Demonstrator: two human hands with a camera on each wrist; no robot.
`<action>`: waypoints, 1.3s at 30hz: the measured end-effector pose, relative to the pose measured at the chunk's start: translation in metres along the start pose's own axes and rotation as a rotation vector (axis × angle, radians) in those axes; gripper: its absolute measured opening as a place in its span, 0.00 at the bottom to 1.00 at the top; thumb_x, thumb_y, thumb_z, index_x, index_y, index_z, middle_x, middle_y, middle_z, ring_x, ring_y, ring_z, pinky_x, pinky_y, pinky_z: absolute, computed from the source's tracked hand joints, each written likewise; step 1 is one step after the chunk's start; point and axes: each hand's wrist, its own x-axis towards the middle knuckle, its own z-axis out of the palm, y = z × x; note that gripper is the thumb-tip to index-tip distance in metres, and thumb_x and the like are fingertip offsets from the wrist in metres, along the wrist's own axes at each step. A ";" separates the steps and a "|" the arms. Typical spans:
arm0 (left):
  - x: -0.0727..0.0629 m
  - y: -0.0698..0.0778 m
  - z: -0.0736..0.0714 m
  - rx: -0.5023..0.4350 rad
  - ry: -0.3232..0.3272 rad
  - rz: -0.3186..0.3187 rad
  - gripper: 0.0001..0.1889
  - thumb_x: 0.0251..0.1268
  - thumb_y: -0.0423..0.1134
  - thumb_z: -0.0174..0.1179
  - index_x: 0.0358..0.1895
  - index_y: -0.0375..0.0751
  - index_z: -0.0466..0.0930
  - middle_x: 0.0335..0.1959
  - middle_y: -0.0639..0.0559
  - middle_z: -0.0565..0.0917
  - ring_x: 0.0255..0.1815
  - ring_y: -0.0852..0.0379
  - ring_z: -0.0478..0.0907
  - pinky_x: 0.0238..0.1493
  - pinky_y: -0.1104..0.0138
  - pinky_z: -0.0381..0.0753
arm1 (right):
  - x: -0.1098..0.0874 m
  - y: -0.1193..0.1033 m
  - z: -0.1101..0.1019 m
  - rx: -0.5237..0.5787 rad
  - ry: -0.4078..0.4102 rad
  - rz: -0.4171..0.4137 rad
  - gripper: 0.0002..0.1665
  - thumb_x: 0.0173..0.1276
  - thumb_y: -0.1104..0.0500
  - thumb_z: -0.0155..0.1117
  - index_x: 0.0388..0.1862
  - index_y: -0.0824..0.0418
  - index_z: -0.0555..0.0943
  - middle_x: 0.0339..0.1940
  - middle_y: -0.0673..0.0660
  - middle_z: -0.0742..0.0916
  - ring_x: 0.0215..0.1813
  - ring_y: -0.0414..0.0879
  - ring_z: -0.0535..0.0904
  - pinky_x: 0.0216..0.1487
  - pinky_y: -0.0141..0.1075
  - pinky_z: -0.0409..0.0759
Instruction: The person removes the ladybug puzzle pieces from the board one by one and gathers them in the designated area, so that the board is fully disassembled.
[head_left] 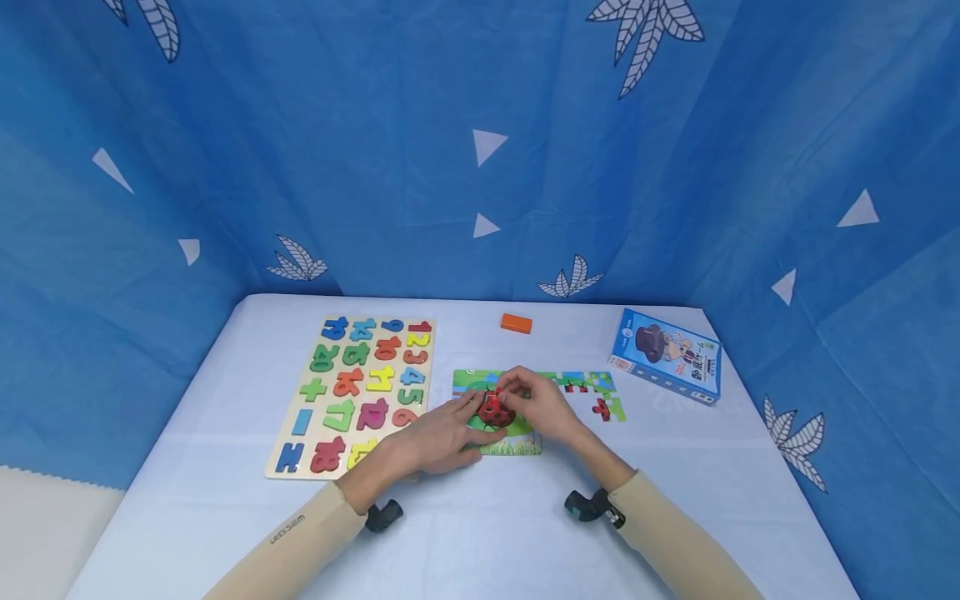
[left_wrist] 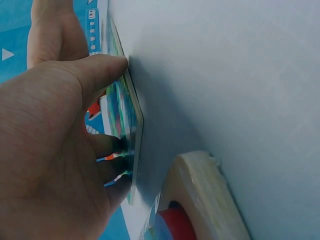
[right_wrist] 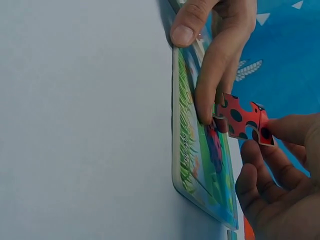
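Note:
A ladybug jigsaw board [head_left: 517,447] lies on the white table, with grass along its near edge. My left hand [head_left: 442,435] rests over its left part, fingers stretched out and the thumb at the near edge. Between the thumb and fingers of my right hand [head_left: 542,406] is a red jigsaw piece [right_wrist: 241,118] with black spots, held tilted above the board in the right wrist view. The left fingertips [right_wrist: 205,112] come close to its far end; whether they touch it I cannot tell. Loose jigsaw pieces [head_left: 602,408] lie right of the board.
Left of the jigsaw stands a wooden number board [head_left: 300,477] with coloured numerals. An orange block [head_left: 516,323] is at the back of the table. A blue box [head_left: 667,354] lies at the back right. Blue cloth [head_left: 420,167] hangs behind and at both sides.

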 end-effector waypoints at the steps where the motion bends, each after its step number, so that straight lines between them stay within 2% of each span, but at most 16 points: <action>1: 0.000 0.000 0.000 0.002 0.000 0.001 0.27 0.75 0.53 0.55 0.74 0.72 0.64 0.82 0.38 0.50 0.82 0.38 0.44 0.78 0.50 0.56 | 0.000 0.001 -0.001 0.011 0.003 0.004 0.07 0.74 0.58 0.64 0.49 0.50 0.81 0.39 0.48 0.86 0.43 0.45 0.82 0.43 0.38 0.82; 6: 0.000 -0.001 -0.001 -0.005 -0.007 0.000 0.27 0.76 0.54 0.54 0.75 0.72 0.64 0.82 0.38 0.49 0.82 0.37 0.43 0.78 0.50 0.56 | -0.002 0.004 -0.013 0.047 0.019 0.025 0.09 0.74 0.56 0.64 0.51 0.54 0.81 0.40 0.50 0.85 0.44 0.47 0.81 0.45 0.40 0.80; 13: 0.000 0.000 -0.003 -0.032 -0.002 0.002 0.26 0.76 0.52 0.55 0.74 0.70 0.66 0.82 0.37 0.50 0.82 0.36 0.44 0.78 0.49 0.56 | -0.012 0.013 -0.040 0.003 0.048 0.048 0.09 0.73 0.57 0.65 0.50 0.55 0.82 0.40 0.52 0.87 0.42 0.48 0.83 0.42 0.36 0.79; 25: 0.000 0.000 -0.005 -0.020 0.001 0.012 0.26 0.76 0.52 0.54 0.75 0.68 0.66 0.81 0.36 0.50 0.82 0.37 0.44 0.78 0.50 0.55 | -0.032 0.037 -0.090 -0.108 0.068 0.211 0.13 0.74 0.54 0.64 0.53 0.57 0.83 0.41 0.53 0.88 0.40 0.51 0.80 0.33 0.37 0.77; 30: 0.000 0.000 -0.005 -0.017 0.000 0.013 0.26 0.77 0.52 0.53 0.75 0.68 0.65 0.82 0.36 0.50 0.82 0.37 0.43 0.79 0.51 0.54 | -0.038 0.046 -0.099 -0.151 0.051 0.249 0.12 0.75 0.56 0.63 0.52 0.58 0.83 0.39 0.54 0.88 0.36 0.50 0.79 0.30 0.36 0.77; 34: 0.000 0.001 -0.004 -0.026 -0.002 0.008 0.26 0.77 0.51 0.53 0.75 0.69 0.65 0.82 0.37 0.50 0.82 0.38 0.43 0.78 0.50 0.55 | -0.041 0.052 -0.102 -0.191 0.050 0.238 0.12 0.74 0.58 0.64 0.52 0.59 0.84 0.38 0.53 0.88 0.36 0.49 0.80 0.31 0.36 0.79; 39: -0.002 0.001 -0.003 -0.040 -0.001 0.008 0.26 0.77 0.51 0.54 0.75 0.69 0.65 0.82 0.37 0.50 0.82 0.37 0.43 0.78 0.50 0.55 | -0.041 0.059 -0.101 -0.198 0.055 0.234 0.12 0.73 0.59 0.64 0.52 0.60 0.84 0.37 0.54 0.88 0.32 0.48 0.79 0.30 0.38 0.81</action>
